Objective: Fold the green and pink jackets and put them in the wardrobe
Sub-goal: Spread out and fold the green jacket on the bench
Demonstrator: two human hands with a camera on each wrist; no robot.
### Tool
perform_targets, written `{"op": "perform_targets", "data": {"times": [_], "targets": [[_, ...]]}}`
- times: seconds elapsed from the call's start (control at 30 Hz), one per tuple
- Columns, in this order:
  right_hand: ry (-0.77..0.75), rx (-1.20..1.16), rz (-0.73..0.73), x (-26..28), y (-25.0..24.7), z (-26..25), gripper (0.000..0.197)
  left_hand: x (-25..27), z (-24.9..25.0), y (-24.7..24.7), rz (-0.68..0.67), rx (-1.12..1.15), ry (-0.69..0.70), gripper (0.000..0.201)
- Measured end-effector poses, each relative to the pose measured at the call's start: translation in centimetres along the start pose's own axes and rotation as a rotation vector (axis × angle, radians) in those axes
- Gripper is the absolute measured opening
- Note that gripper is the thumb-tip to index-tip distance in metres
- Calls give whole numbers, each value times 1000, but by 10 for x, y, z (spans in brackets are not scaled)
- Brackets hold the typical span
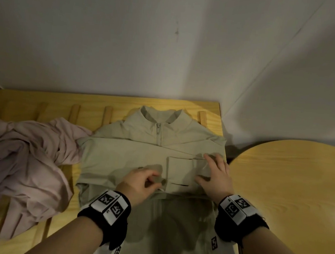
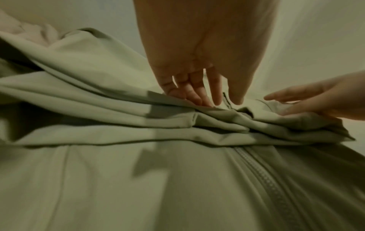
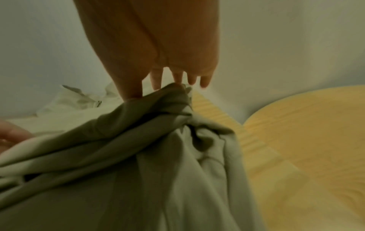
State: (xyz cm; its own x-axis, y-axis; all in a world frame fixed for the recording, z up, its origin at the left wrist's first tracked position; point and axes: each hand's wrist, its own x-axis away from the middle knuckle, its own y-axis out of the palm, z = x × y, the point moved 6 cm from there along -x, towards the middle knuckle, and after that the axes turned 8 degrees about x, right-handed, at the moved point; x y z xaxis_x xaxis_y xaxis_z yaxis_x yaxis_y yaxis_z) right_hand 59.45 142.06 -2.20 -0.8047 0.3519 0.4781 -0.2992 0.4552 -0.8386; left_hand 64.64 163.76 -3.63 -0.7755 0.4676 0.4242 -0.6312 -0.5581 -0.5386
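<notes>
A: Green jacket (image 1: 138, 157) is laid collar-away on the slatted wooden surface (image 1: 214, 111), sleeves folded across the chest. Where is it held?

B: The folded sleeve layer is pinched by the right hand (image 1: 216, 177), thumb on the near side, fingers spread on top at the jacket's right edge. The left hand (image 1: 141, 183) is set just beside that grip, toward the jacket's middle, fingers curled down onto a small tuck of fabric.

A: Is the left grip confirmed?

B: In the left wrist view the left hand (image 2: 197, 65) is seen with fingertips (image 2: 197, 100) pressed into a ridge of cloth beside the zipper (image 2: 266, 179), thumb on the other side of it; a pinch is read. The stacked folds are shown only there. In the right wrist view the right hand (image 3: 158, 54) is seen with thumb and fingers closed on a raised bunch of the green jacket (image 3: 138, 140); blurred.

A: Surroundings?

B: Pink jacket (image 1: 18, 162) is crumpled well to the left of both grips, touching the green sleeve edge, unfolded. A round wooden table (image 1: 292, 193) is seen just right of the right-hand grip, past the slatted surface's edge. Marker-printed wristbands (image 1: 109, 203) are worn on both wrists. A pale wall (image 1: 172, 43) is behind. No wardrobe is caught in any view.
</notes>
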Motion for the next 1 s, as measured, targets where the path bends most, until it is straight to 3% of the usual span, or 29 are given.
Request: {"op": "perform_targets", "data": {"times": [0.2, 0.33, 0.5, 0.67, 0.73, 0.87, 1.0], "targets": [[-18, -132, 78, -2, 8, -15, 72, -4, 5, 11, 62, 33, -82, 21], [-20, -171, 101, -7, 7, -19, 68, -5, 6, 13, 62, 67, -149, 38], [-3, -73, 105, -10, 10, -15, 70, -5, 13, 13, 25, -3, -73, 39], [34, 93, 141, -16, 4, -3, 78, -3, 2, 0, -51, -98, -6, 22], [40, 169, 129, -18, 2, 3, 83, -6, 5, -5, -65, -151, 27, 24], [-2, 244, 110, -25, -8, 3, 94, -27, 8, -46, 130, -113, 2, 20], [-41, 162, 153, -45, -36, -11, 87, -48, -5, -103, 305, -202, -63, 43]]}}
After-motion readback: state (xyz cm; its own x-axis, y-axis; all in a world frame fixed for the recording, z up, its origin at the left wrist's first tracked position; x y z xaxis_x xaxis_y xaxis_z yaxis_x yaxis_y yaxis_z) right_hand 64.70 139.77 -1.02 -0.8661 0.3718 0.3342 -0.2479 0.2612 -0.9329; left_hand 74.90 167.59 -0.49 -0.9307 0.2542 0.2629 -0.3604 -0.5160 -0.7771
